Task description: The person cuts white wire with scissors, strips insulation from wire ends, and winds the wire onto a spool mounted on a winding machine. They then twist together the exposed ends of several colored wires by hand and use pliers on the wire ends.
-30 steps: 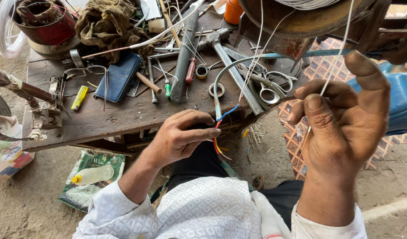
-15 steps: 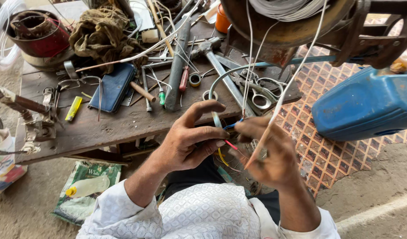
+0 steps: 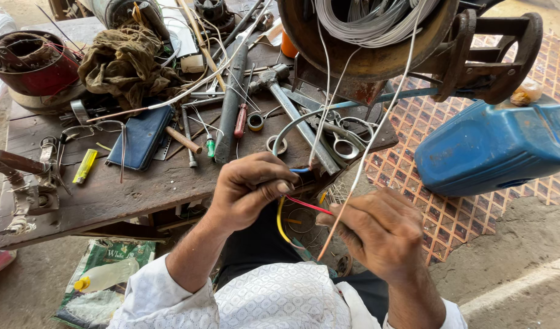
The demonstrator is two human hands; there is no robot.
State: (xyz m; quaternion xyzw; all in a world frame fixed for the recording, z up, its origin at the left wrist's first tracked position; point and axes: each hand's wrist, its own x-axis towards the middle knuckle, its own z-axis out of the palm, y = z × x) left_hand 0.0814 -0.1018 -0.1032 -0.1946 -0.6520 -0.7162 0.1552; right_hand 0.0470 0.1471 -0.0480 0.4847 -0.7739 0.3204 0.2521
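Nearing left hand [image 3: 252,189], right hand [image 3: 377,228] lower.

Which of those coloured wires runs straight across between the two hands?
The red wire: it spans from left hand to right hand, whereas the yellow wire loops downward.

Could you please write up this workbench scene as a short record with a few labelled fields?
Left hand: left hand pinches a bundle of coloured wires, red, yellow and blue.
Right hand: right hand grips a pale thin wire running up to the coil.
Coil: grey wire wound inside a rusty round housing.
Bench: wooden bench with a hammer, scissors, a dark blue wallet, a brown rag.
Floor: blue jerrycan lying on its side.
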